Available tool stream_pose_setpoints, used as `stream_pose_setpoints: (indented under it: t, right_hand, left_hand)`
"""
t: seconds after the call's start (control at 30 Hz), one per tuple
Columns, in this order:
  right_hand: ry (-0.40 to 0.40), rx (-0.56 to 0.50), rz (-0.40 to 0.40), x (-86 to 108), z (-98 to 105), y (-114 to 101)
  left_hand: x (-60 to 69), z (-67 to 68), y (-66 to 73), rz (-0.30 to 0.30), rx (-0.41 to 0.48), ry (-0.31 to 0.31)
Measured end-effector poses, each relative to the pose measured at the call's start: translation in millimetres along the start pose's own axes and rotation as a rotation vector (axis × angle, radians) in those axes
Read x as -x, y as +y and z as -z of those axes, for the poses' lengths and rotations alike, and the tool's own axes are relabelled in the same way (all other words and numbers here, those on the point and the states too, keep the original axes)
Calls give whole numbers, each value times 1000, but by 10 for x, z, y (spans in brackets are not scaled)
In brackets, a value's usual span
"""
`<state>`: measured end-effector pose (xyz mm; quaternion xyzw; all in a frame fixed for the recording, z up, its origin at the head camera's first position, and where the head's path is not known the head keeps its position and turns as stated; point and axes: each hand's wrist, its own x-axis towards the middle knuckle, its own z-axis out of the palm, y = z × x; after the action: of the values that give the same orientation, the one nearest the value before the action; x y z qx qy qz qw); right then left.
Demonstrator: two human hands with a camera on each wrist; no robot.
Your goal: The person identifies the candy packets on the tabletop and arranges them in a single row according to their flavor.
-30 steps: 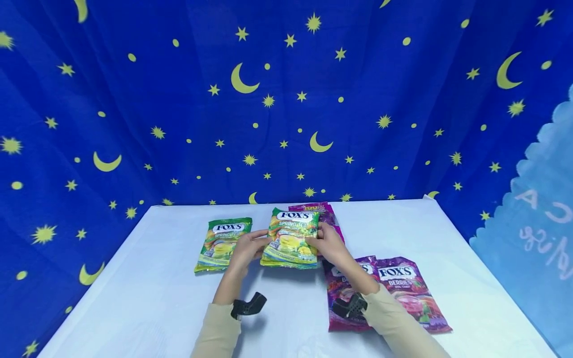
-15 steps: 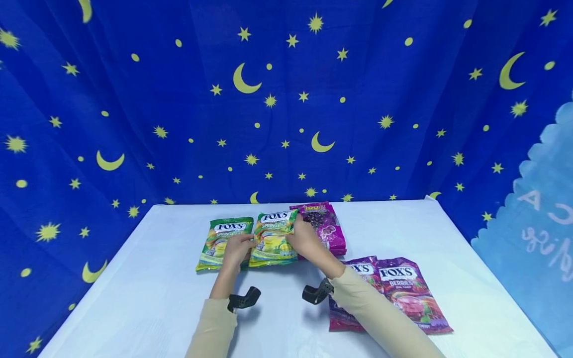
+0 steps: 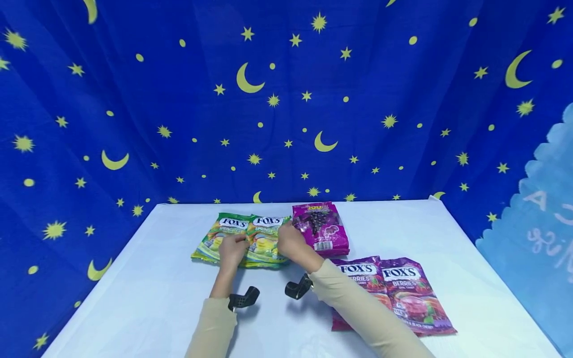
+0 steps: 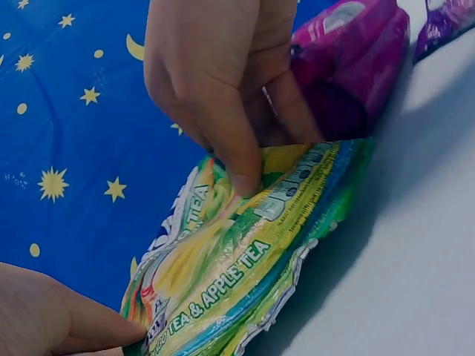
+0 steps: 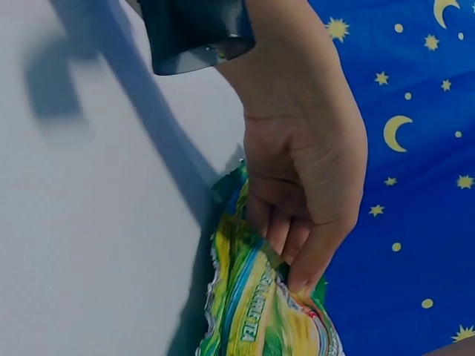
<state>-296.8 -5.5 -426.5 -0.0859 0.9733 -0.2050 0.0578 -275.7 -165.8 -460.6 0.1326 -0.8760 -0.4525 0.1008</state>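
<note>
Two green-yellow Fox's Spring Tea bags lie side by side at the back left in the head view. The right-hand bag [image 3: 264,243] is between both hands. My left hand [image 3: 233,251] pinches its left edge, over the seam with the left-hand bag [image 3: 215,238]. My right hand [image 3: 293,241] grips its right edge, thumb on top and fingers beneath. In the left wrist view, the bag [image 4: 223,259] shows its printed front, with my left hand [image 4: 59,315] at one edge. The right wrist view shows my right hand [image 5: 304,163] pinching the bag's [image 5: 260,319] edge.
Right of the tea bags lies a magenta stack of grape-print bags [image 3: 320,228]. Two purple Fox's Berries bags [image 3: 414,298] lie nearer at the right, one partly under the right sleeve. A blue curtain [image 3: 286,99] stands behind the white table [image 3: 134,298].
Both hands have moved left with the held tea bag, which now sits against the other tea bag. The magenta stack has come into full view.
</note>
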Motion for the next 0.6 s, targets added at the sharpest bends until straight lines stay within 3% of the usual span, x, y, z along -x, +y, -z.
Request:
stream_pose_setpoints:
  t: [0.2, 0.47, 0.6]
  right_hand:
    - [-75, 77, -22, 9, -35, -10]
    - [-179, -60, -60, 68, -8, -42]
    - [-199, -99, -75, 92, -16, -66]
  left_hand:
    - [10, 13, -17, -91, -79, 47]
    - [66, -17, 26, -227, -186, 112]
    - [91, -22, 26, -222, -271, 148]
